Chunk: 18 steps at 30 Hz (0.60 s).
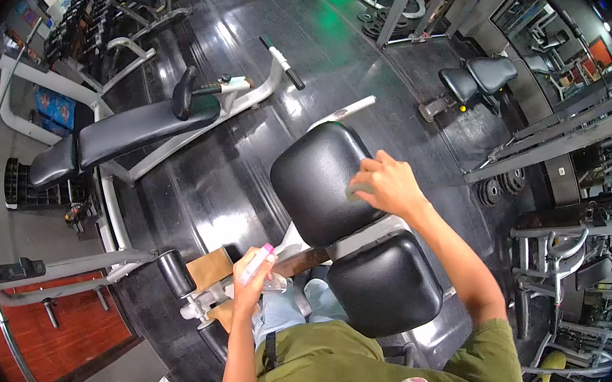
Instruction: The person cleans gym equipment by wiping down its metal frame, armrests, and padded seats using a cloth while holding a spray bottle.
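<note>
Left hand [250, 280] gripping pink-topped bottle [260, 261], left of the bench pads.
Fingers are curling round the bottle; rightward, far black pad [317, 193] is sitting beyond near black pad [385, 287]; right hand [385, 181] is bending its fingers over the far pad's right side (greyish bit there; grip, contact: can't tell).
</note>
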Each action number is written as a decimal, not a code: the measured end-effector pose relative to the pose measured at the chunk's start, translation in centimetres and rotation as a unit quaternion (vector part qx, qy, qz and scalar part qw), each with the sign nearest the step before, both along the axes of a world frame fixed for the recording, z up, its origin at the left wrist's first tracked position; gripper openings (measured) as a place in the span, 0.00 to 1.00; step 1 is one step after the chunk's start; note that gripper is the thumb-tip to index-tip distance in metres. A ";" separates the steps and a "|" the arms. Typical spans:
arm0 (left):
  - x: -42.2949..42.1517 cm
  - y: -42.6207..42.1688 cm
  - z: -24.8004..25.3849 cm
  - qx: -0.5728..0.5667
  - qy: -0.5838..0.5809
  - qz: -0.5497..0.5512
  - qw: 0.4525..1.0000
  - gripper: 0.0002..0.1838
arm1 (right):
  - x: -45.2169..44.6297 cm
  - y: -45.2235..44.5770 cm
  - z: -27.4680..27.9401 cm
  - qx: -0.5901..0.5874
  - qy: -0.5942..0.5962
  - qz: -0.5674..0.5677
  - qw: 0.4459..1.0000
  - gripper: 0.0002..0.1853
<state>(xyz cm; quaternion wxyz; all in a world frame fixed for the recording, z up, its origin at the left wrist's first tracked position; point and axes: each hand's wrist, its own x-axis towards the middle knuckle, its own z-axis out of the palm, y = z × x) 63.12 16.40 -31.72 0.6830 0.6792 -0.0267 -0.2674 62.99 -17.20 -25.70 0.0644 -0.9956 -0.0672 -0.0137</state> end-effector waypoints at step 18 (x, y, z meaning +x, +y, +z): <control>10.2 2.8 -0.5 -0.030 -0.006 -0.072 0.997 0.04 | 2.4 1.3 -0.2 -0.013 0.010 -0.103 0.995 0.12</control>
